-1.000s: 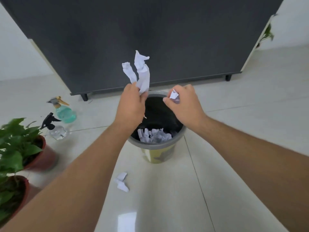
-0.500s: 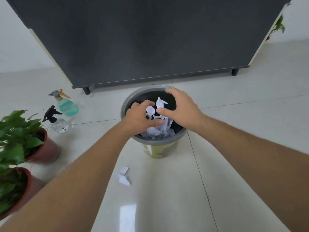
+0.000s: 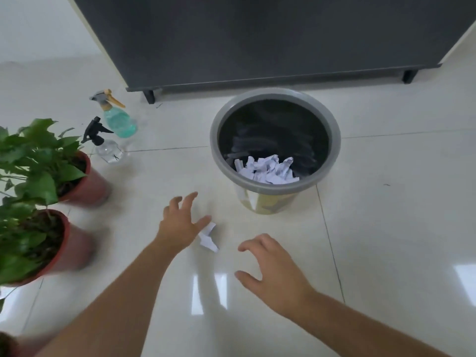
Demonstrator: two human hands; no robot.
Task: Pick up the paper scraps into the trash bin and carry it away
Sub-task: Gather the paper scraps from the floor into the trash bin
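A round trash bin (image 3: 334, 161) with a grey rim and black liner stands on the tiled floor, a heap of crumpled white paper (image 3: 268, 168) at its bottom. In front of it, to the left, two small white paper scraps (image 3: 208, 238) lie on the floor. My left hand (image 3: 180, 225) hovers just left of them with fingers spread, its thumb close to the upper scrap. My right hand (image 3: 273, 269) hangs to their right, fingers apart and empty.
A dark grey cabinet (image 3: 257, 39) on short feet stands behind the bin. Two spray bottles, one green (image 3: 117, 117) and one clear (image 3: 107, 148), lie on the floor at the left. Two potted plants in red pots (image 3: 85, 184) (image 3: 64, 243) stand at the left edge.
Both hands dropped their paper into the bin, came out empty and moved down toward the scraps on the floor. The view tilted lower.
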